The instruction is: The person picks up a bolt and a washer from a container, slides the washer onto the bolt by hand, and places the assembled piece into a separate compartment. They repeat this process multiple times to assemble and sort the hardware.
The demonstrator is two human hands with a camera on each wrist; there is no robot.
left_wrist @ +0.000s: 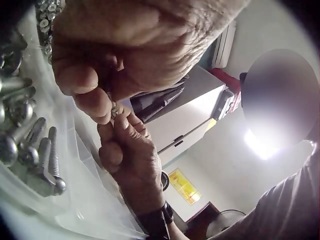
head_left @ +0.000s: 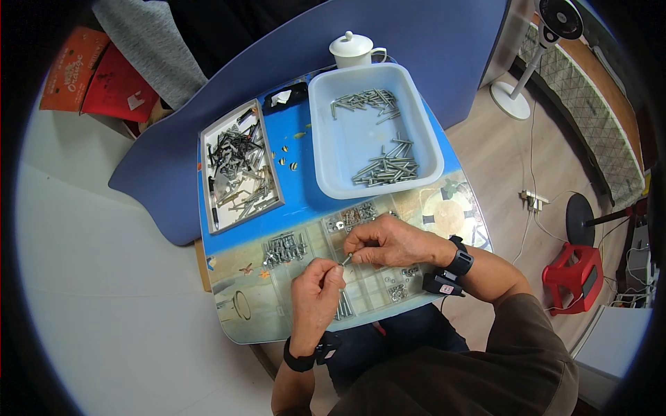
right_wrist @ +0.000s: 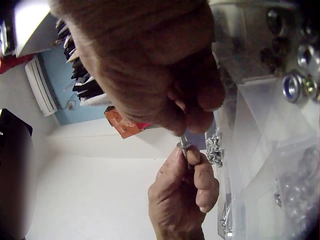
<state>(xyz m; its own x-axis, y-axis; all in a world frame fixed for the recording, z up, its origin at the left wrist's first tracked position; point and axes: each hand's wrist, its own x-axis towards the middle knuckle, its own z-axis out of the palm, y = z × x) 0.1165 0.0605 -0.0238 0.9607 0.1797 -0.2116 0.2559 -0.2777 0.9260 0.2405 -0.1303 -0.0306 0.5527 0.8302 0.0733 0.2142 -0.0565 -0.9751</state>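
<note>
Above a clear compartment box (head_left: pixel 364 290), both hands meet at a small metal screw (head_left: pixel 347 259). My left hand (head_left: pixel 316 297) pinches its lower end between thumb and forefinger. From the other side, the thumb and fingertips of my right hand (head_left: pixel 401 243) grip the upper end. In the right wrist view, a flat washer-like ring (right_wrist: pixel 184 145) surrounds the shank between the two sets of fingertips. The fingers hide both ends of the screw. Bolts (head_left: pixel 284 249) fill the box's far left compartment, and long screws (head_left: pixel 343 305) lie under the left hand.
A white plastic tub (head_left: pixel 433 163) with two heaps of screws stands behind the box. Left of it lies a shallow tray (head_left: pixel 277 197) of mixed hardware and pens. A lidded white cup (head_left: pixel 352 50) stands at the back, before a blue partition (head_left: pixel 444 62). Nuts and washers (head_left: pixel 397 291) occupy right-hand compartments.
</note>
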